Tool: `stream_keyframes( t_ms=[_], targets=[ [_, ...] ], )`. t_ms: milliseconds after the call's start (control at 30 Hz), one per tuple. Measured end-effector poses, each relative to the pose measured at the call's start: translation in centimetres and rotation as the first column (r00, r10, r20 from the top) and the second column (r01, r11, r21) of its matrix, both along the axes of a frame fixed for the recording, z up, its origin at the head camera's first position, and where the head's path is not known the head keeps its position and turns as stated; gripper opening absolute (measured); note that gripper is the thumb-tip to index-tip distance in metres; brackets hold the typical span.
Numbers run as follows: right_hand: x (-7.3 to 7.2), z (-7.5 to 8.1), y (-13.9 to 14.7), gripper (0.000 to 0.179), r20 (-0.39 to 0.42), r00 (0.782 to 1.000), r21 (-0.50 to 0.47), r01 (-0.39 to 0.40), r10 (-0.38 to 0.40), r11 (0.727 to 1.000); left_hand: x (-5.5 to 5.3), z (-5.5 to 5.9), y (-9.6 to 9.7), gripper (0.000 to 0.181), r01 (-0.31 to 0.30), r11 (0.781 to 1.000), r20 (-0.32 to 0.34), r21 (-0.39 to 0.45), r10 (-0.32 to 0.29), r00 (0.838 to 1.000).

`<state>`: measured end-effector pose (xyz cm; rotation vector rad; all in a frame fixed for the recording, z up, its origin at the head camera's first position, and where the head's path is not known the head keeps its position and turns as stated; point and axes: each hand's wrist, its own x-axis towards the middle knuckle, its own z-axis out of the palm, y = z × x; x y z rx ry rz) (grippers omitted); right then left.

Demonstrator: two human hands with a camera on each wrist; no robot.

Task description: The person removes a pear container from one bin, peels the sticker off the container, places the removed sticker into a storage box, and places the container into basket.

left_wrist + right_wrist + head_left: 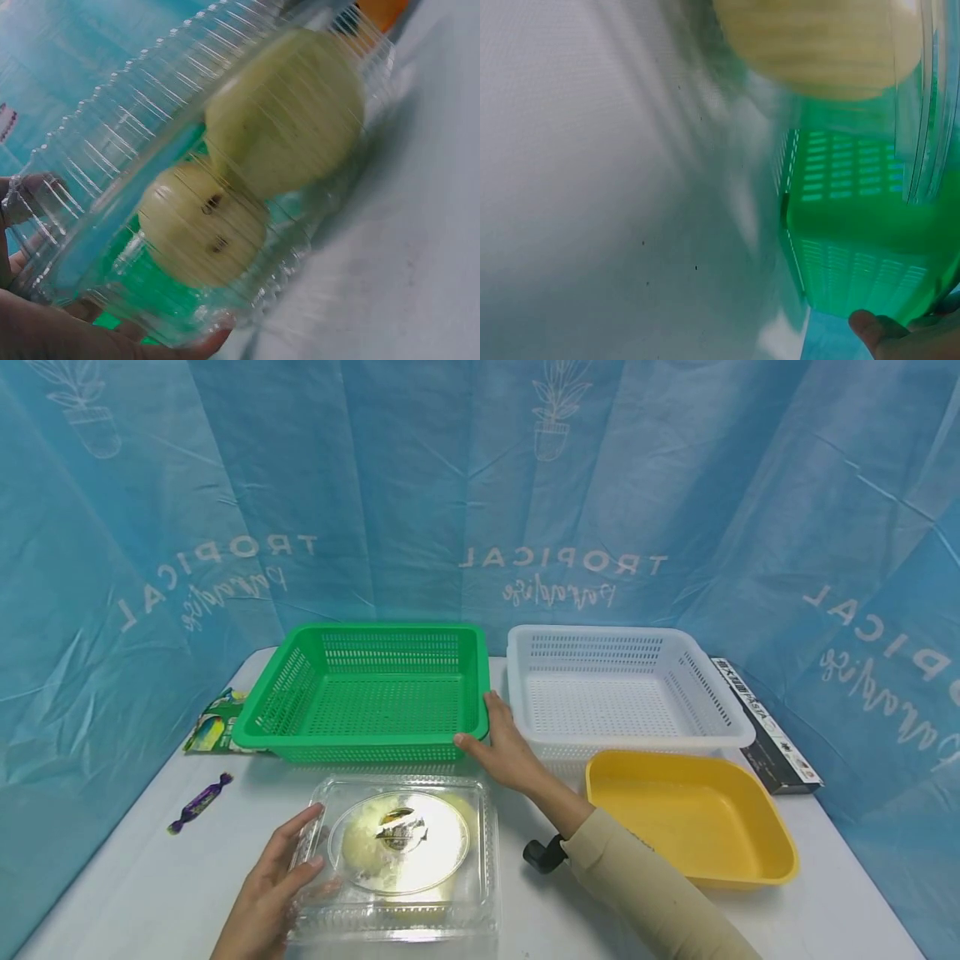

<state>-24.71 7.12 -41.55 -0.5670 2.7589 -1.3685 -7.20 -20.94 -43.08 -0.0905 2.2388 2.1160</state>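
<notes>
The left hand (276, 878) grasps a clear lidded container (399, 847) along its left side, thumb and fingers spread around the edge; the lid appears closed. The right hand (512, 753) pinches the near right corner of the green basket (360, 743), thumb on the rim, fingers along the outer side. The container lies directly in front of this basket, at the near part of the counter (127, 877); whether its base touches the surface cannot be told. Inside it, the left wrist view shows a larger pale fruit (289, 112) beside a smaller pale fruit (201, 225).

The step in hand is judged to be one of steadying the basket while holding the container. The next move, if the container is to go into the basket, calls for a level lift over the near rim with the basket held still.

Farther out, the basket partly covers a green packet (212, 727); a purple-wrapped candy (200, 803) lies at left. To the right stand a white basket (633, 742), a yellow tray (686, 814) and a black pasta box (768, 731).
</notes>
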Motion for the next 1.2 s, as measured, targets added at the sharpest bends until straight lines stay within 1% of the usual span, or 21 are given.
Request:
stream_keyframes(
  t_ms=[100,200,267,467,600,833,1067,1200],
  targets=[
    [0.0,0.0,0.0,0.089,-0.002,1.0,-0.001,-0.001,0.001,1.0,-0.2,-0.2,0.3,0.058,-0.014,1.0,0.007,0.024,0.014,1.0],
    [0.0,0.0,0.0,0.089,-0.004,1.0,-0.005,-0.001,0.001,1.0,-0.4,-0.4,0.4,0.058,-0.01,0.999,0.004,0.046,0.009,1.0],
    [0.0,0.1,0.0,0.09,-0.004,1.0,-0.006,-0.001,0.001,1.0,-0.6,-0.4,0.5,0.058,-0.008,1.0,-0.001,0.026,0.008,1.0],
    [-0.1,0.1,0.1,0.09,0.003,1.0,-0.005,0.005,-0.005,1.0,-0.6,-0.5,0.8,0.06,0.026,0.999,-0.023,-0.035,-0.027,0.999],
    [-0.1,0.2,0.0,0.089,0.003,1.0,-0.01,0.001,-0.001,1.0,-0.7,-0.6,1.1,0.061,0.037,0.995,-0.004,-0.088,-0.038,0.999],
    [-0.1,0.1,0.1,0.088,0.018,1.0,-0.047,-0.007,0.007,0.999,-0.7,-0.5,1.4,0.062,0.062,0.995,0.003,-0.082,-0.062,0.998],
    [-0.1,0.2,0.2,0.088,0.02,1.0,-0.042,-0.005,0.006,0.999,-0.7,-0.1,1.9,0.065,0.082,0.994,-0.036,-0.078,-0.085,0.996],
    [-0.1,0.2,0.2,0.088,0.027,1.0,-0.031,-0.009,0.01,0.999,-0.8,0.1,2.1,0.067,0.09,0.993,-0.015,-0.082,-0.091,0.996]
  ],
)
